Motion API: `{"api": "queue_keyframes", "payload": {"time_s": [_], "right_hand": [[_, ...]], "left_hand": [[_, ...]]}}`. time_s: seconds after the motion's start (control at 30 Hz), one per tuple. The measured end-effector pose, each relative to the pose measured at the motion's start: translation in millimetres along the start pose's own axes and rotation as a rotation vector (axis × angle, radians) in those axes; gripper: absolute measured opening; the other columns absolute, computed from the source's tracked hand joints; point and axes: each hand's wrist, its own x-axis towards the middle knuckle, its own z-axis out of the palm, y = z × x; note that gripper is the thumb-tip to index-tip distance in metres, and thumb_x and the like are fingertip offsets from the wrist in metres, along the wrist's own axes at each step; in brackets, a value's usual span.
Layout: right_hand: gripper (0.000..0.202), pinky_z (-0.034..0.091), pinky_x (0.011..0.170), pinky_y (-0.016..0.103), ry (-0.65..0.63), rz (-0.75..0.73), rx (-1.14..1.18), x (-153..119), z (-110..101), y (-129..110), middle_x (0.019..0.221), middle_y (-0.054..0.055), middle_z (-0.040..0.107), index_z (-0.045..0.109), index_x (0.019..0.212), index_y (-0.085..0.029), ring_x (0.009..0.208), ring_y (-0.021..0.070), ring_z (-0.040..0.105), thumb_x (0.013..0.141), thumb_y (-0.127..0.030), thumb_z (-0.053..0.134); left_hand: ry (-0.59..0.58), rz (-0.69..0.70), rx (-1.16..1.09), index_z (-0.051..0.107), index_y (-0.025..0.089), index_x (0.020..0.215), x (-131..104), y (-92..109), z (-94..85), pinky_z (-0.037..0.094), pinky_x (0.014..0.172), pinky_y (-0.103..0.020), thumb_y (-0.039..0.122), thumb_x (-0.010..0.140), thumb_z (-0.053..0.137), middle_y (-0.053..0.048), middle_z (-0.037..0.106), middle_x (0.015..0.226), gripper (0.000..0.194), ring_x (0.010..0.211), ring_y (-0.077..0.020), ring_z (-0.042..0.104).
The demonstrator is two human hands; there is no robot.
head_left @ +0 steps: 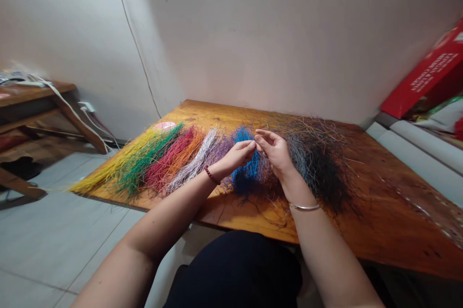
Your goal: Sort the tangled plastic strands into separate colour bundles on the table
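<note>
My left hand [241,154], with a beaded bracelet at its wrist, is closed in a pinch above the blue strands [243,173]. Close against it, my right hand [275,151] also pinches, thumb to forefinger, the other fingers loosely stretched. Whatever lies between the fingertips is too thin to make out. Beneath and around both hands spread bundles of thin coloured strands: yellow [112,163], green [139,173], crimson [173,153], orange [190,153], white [195,163], purple [219,149], grey [299,158] and black [329,173].
The bundles lie on a wooden table [383,221] against a pale wall. A pink round item [164,126] sits behind the yellow strands. At right are a red box [423,71] and white rolls [419,158]. A wooden side table [39,93] with cables stands left.
</note>
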Motion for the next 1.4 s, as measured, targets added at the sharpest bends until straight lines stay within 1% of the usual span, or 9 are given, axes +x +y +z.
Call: {"api": "queue_keyframes", "payload": {"time_s": [0.23, 0.3, 0.4, 0.53, 0.73, 0.87, 1.0, 1.1, 1.4], "right_hand": [[0.038, 0.044, 0.056, 0.025, 0.118, 0.006, -0.007, 2.5, -1.5, 4.1, 0.063, 0.0, 0.062, 0.07, 0.08, -0.017, 0.054, 0.0098, 0.052, 0.063, -0.048, 0.081], [0.038, 0.045, 0.057, 0.025, 0.143, 0.009, -0.012, 2.2, -1.0, 2.2, 0.064, 0.001, 0.064, 0.069, 0.076, -0.017, 0.057, 0.0108, 0.054, 0.06, -0.049, 0.082], [0.039, 0.043, 0.055, 0.024, 0.153, 0.017, -0.027, 1.1, -0.2, -2.4, 0.067, 0.002, 0.066, 0.068, 0.074, -0.017, 0.057, 0.0104, 0.054, 0.059, -0.051, 0.082], [0.042, 0.038, 0.049, 0.022, 0.157, 0.033, -0.053, 0.2, -1.8, -7.0, 0.068, 0.001, 0.064, 0.067, 0.072, -0.017, 0.054, 0.0084, 0.048, 0.058, -0.053, 0.081], [0.043, 0.033, 0.045, 0.021, 0.16, 0.015, -0.048, 1.8, -7.7, -9.9, 0.067, -0.001, 0.06, 0.066, 0.073, -0.017, 0.051, 0.0067, 0.042, 0.059, -0.055, 0.081], [0.043, 0.028, 0.042, 0.021, 0.155, -0.006, -0.027, 2.5, -13.1, -14.1, 0.067, -0.002, 0.057, 0.066, 0.073, -0.018, 0.047, 0.0045, 0.034, 0.06, -0.055, 0.081], [0.045, 0.021, 0.039, 0.022, 0.159, -0.01, -0.03, 1.1, -19.8, -24.0, 0.068, -0.002, 0.056, 0.065, 0.076, -0.018, 0.044, 0.0035, 0.027, 0.06, -0.058, 0.08], [0.046, 0.022, 0.04, 0.022, 0.147, -0.016, -0.006, -1.2, -24.7, -34.4, 0.069, -0.003, 0.055, 0.064, 0.075, -0.019, 0.044, 0.0029, 0.025, 0.058, -0.059, 0.081], [0.046, 0.017, 0.041, 0.023, 0.13, -0.013, 0.118, -4.9, -40.6, -51.5, 0.069, -0.006, 0.051, 0.06, 0.078, -0.022, 0.042, 0.0023, 0.014, 0.057, -0.057, 0.083]], "left_hand": [[0.007, -0.039, 0.021, 0.055, 0.015, 0.089, -2.6, 4.7, 1.4, 0.015, 0.043, -0.02, 0.049, 0.085, 0.057, 0.007, 0.027, 0.058, 0.035, 0.047, -0.0057, 0.023], [-0.004, -0.033, -0.006, 0.054, 0.016, 0.09, -2.4, 4.7, 0.6, 0.013, 0.043, -0.02, 0.046, 0.085, 0.06, 0.007, 0.027, 0.06, 0.031, 0.047, -0.0055, 0.023], [-0.015, -0.004, -0.083, 0.051, 0.019, 0.094, -2.0, 4.0, -0.6, 0.012, 0.043, -0.019, 0.048, 0.087, 0.055, 0.007, 0.025, 0.06, 0.03, 0.046, -0.0059, 0.019], [0.031, -0.003, -0.139, 0.049, 0.022, 0.096, -1.5, 3.8, -1.5, 0.011, 0.042, -0.018, 0.051, 0.09, 0.05, 0.008, 0.023, 0.059, 0.03, 0.045, -0.0063, 0.018], [0.09, -0.012, -0.166, 0.045, 0.021, 0.088, -0.2, 5.8, -2.9, 0.011, 0.041, -0.016, 0.043, 0.089, 0.055, 0.008, 0.023, 0.059, 0.024, 0.044, -0.0053, 0.017], [0.112, -0.014, -0.165, 0.043, 0.021, 0.086, 0.3, 5.8, -2.7, 0.011, 0.041, -0.016, 0.043, 0.088, 0.056, 0.008, 0.023, 0.059, 0.025, 0.044, -0.0055, 0.018], [0.139, -0.003, -0.156, 0.037, 0.021, 0.079, 1.1, 5.1, -2.7, 0.012, 0.041, -0.017, 0.045, 0.089, 0.052, 0.008, 0.024, 0.058, 0.03, 0.043, -0.0055, 0.018], [0.146, -0.005, -0.165, 0.034, 0.021, 0.077, 1.9, 3.9, -3.9, 0.011, 0.04, -0.017, 0.042, 0.09, 0.05, 0.008, 0.024, 0.057, 0.03, 0.042, -0.0053, 0.017], [0.195, 0.0, -0.057, 0.036, 0.02, 0.078, 0.6, 6.0, -1.5, 0.018, 0.041, -0.016, 0.041, 0.094, 0.043, 0.007, 0.036, 0.057, 0.027, 0.043, -0.0058, 0.024]]}}
